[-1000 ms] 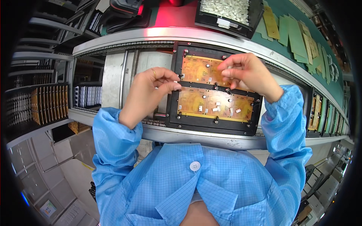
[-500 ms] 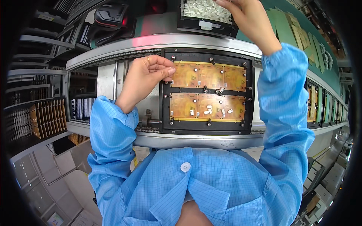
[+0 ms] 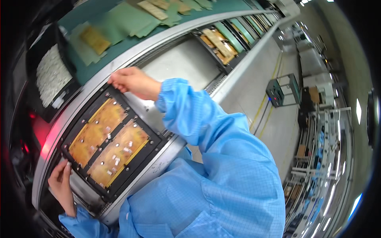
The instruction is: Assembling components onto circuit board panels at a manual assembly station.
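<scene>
A black carrier frame (image 3: 152,142) lies on the conveyor, with two rows of amber circuit boards (image 3: 104,121) in it. Several small white connectors (image 3: 127,149) lie scattered on the boards, mostly on the nearer row. At the frame's far right corner is my right hand (image 3: 133,82), its fingers pinched together; what they hold, if anything, is hidden. My left hand (image 3: 61,185) is by the frame's left end, thumb and fingertips close together, and whatever may be between them is too small to make out. Loose white connectors (image 3: 51,75) fill a black bin beyond the rail.
The conveyor's metal rail (image 3: 119,63) runs along the far side. Green sheets (image 3: 129,23) and a yellowish board (image 3: 95,39) lie on the green bench behind it. Further right along the conveyor stands another loaded carrier (image 3: 218,45). Red light glows at the left.
The view has swung to the right, so the carrier appears tilted and further left. My right hand has come from the connector bin to the carrier's far right corner. My left hand stays by its left end.
</scene>
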`<state>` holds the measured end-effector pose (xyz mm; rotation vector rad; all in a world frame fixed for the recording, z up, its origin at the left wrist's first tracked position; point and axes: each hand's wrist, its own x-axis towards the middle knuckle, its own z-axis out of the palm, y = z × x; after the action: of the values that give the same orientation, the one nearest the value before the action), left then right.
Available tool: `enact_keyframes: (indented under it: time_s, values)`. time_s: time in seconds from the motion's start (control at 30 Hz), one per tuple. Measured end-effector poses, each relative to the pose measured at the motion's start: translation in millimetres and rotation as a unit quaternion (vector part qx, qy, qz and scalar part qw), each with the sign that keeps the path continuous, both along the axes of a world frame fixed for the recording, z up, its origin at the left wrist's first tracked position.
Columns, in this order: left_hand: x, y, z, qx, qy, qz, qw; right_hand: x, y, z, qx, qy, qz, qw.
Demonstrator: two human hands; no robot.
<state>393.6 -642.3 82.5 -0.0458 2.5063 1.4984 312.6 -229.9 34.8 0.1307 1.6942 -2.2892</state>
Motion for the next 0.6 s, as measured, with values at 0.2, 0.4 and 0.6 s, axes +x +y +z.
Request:
enact_keyframes:
  time_s: [0.2, 0.4, 0.6]
  values:
    - [9.2, 12.9, 6.5, -0.04, 0.039, 0.039, 0.998, 3.6, -1.2, 1.5, 0.002, 0.008, 0.06, 0.998]
    - [-7.3, 62.6, -5.1, -0.179, 0.306, -0.058, 0.933, 19.9, 49.8, 24.5, 0.11, -0.015, 0.031, 0.993]
    - [-15.3, 72.7, -8.4, -0.216, 0.355, -0.068, 0.907, 12.6, 50.8, 2.2, -0.014, 0.011, 0.017, 1.0]
